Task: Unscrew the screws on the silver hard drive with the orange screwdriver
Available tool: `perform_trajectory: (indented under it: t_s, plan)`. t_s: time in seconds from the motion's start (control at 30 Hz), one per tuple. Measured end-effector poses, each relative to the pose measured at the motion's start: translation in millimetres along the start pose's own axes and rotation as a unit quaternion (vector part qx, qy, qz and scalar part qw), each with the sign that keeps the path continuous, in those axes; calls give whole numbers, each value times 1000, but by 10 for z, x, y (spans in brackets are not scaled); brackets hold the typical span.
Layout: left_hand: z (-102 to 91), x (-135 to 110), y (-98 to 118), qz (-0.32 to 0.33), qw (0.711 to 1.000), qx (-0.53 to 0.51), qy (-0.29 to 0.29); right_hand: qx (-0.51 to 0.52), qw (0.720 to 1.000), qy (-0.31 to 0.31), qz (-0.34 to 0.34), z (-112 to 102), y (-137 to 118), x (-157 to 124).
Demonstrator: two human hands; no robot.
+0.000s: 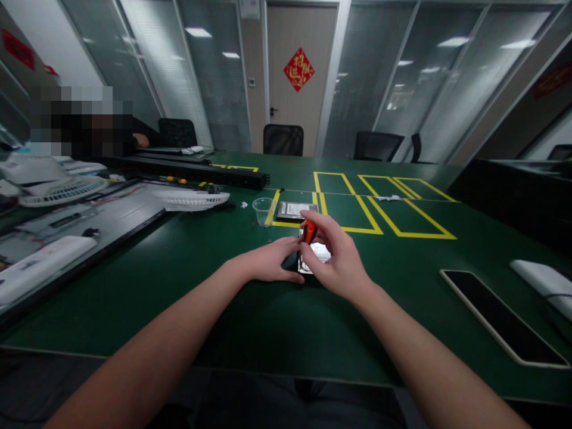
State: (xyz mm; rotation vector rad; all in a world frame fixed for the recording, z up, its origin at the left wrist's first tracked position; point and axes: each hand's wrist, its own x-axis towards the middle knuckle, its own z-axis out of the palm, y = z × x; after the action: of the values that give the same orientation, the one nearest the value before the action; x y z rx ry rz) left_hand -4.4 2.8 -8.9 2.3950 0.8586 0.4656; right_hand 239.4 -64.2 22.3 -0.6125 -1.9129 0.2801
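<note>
Frame centre: right hand (pixel 340 263) pinches orange screwdriver (pixel 309 231) upright, hard drive (pixel 320 252) directly beneath fingers; left hand (pixel 267 263) grips its left edge.

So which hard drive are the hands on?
The nearer drive, touched by the left hand, the right hand holding an orange screwdriver over it; the farther drive lies untouched beside the cup.
</note>
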Motion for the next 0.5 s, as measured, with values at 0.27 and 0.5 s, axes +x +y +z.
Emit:
perform_trajectory:
  t_s: [0.27, 0.5]
  plan:
    - [-3, -2, 29, -21, 1000, 9, -1, -60, 998, 12, 2, -33, -4, 38]
    - [-8, 2, 41, -23, 1000, 11, -5, -26, 1000, -4, 8, -12, -8, 16]
